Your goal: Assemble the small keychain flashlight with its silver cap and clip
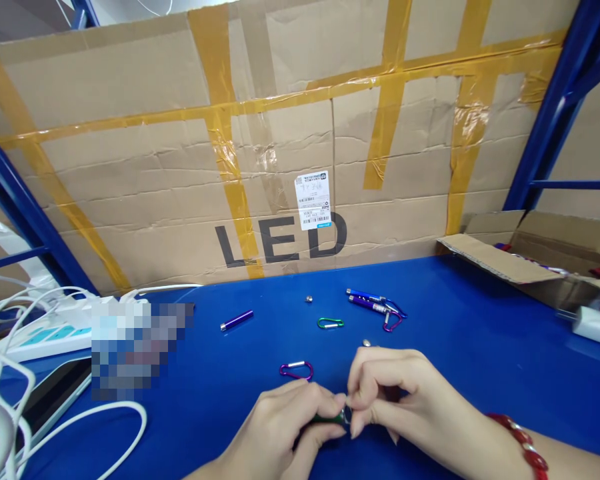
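Observation:
My left hand (285, 423) is closed around a small dark green metal tube (333, 419), which looks like a mini flashlight body with a silvery end facing right. Against that end, my right hand (405, 387) pinches with thumb and fingers; what lies between the fingertips is hidden. Just beyond the hands lies a purple carabiner (303, 365). A small silver piece (366, 343) rests by my right knuckles. Farther back are a green carabiner (330, 325), another small silver part (309, 299) and a purple tube (237, 321).
A blue penlight (365, 295) and a purple one (365, 304) lie at the back with a carabiner (393, 321). White cables and a power strip (55, 337) crowd the left, beside a phone (55, 393). An open cardboard box (505, 257) stands right; a large carton (280, 147) walls the back.

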Demonstrator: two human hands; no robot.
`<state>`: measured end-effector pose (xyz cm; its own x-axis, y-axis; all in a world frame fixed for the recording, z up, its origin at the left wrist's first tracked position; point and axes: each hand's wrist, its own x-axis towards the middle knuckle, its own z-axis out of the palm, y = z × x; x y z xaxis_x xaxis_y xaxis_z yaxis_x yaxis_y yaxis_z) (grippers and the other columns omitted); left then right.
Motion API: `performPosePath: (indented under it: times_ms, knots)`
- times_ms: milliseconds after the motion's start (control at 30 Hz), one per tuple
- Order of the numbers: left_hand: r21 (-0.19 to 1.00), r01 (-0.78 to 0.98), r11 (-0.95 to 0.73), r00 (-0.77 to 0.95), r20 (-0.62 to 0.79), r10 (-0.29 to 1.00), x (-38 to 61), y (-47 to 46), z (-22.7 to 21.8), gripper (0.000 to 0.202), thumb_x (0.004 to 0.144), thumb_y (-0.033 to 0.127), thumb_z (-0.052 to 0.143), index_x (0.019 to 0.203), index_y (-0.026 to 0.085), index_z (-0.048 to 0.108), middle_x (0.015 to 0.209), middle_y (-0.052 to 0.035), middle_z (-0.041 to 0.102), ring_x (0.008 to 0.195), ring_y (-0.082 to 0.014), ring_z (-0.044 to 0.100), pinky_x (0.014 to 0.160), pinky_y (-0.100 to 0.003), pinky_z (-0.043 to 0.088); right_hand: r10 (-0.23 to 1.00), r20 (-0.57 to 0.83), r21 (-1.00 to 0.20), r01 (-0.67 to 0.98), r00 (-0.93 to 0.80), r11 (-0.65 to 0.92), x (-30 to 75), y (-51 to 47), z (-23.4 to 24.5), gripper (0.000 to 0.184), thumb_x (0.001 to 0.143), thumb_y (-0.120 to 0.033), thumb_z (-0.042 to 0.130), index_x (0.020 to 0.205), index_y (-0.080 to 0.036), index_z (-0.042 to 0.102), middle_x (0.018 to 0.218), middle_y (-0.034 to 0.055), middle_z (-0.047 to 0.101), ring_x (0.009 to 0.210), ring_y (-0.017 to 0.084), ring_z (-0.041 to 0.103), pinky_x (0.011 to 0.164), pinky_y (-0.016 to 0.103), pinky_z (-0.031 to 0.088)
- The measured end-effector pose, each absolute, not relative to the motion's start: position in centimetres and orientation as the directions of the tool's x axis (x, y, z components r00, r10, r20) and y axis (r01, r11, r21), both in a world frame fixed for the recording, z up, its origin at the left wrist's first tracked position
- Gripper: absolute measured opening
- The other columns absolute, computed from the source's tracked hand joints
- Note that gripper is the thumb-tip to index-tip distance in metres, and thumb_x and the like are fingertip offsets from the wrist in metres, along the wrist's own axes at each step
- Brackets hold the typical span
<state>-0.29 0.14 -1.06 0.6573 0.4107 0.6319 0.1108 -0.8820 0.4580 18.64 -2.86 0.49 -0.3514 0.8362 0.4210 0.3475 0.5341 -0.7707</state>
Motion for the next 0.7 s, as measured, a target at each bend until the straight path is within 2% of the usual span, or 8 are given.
performPosePath:
  times_ms: [167,367,567,700]
  knots:
    - [0.404,0.100,-0.909,0.633,0.679,0.372,-0.15,0.16,-1.17,0.014,0.078,0.002,0.053,0.082,0.015,0.053,0.074,-0.0045,0.066,0.067,-0.0116,0.063,0.066,-0.017,0.050,0.789,0.499,-0.693,0.381,-0.359,0.612,18.65,-2.82,0.57,0.026,0.081,-0.033,0.059,0.062,-0.018,0.064,0.067,-0.0005,0.062,0.063,0.007,0.058,0.060,0.017,0.043]
    - [0.388,0.149,-0.909,0.629,0.672,0.390,-0.18,0.13,-1.02,0.013,0.079,0.003,0.052,0.083,0.015,0.055,0.074,-0.0037,0.066,0.067,-0.0114,0.063,0.064,-0.017,0.051,0.833,0.452,-0.725,0.412,-0.320,0.552,18.58,-2.78,0.49,0.028,0.077,-0.039,0.063,0.060,-0.017,0.062,0.064,-0.0005,0.062,0.060,0.009,0.057,0.057,0.018,0.042]
    - [0.388,0.210,-0.897,0.637,0.642,0.427,-0.24,0.02,-1.11,0.010,0.082,0.008,0.051,0.086,0.017,0.054,0.074,-0.0009,0.067,0.065,-0.0105,0.065,0.062,-0.014,0.050,0.865,0.410,-0.731,0.463,-0.289,0.501,18.80,-2.22,0.38,0.025,0.075,-0.040,0.065,0.063,-0.018,0.067,0.065,-0.0004,0.064,0.056,0.008,0.054,0.051,0.018,0.039]
    - [0.302,0.283,-0.910,0.653,0.634,0.414,-0.25,0.09,-1.12,0.011,0.085,0.012,0.048,0.092,0.018,0.053,0.078,-0.0014,0.067,0.066,-0.0115,0.065,0.062,-0.016,0.051,0.878,0.389,-0.741,0.473,-0.278,0.477,19.02,-1.97,0.33,0.023,0.074,-0.040,0.066,0.065,-0.019,0.070,0.062,-0.0005,0.064,0.053,0.008,0.053,0.049,0.018,0.038]
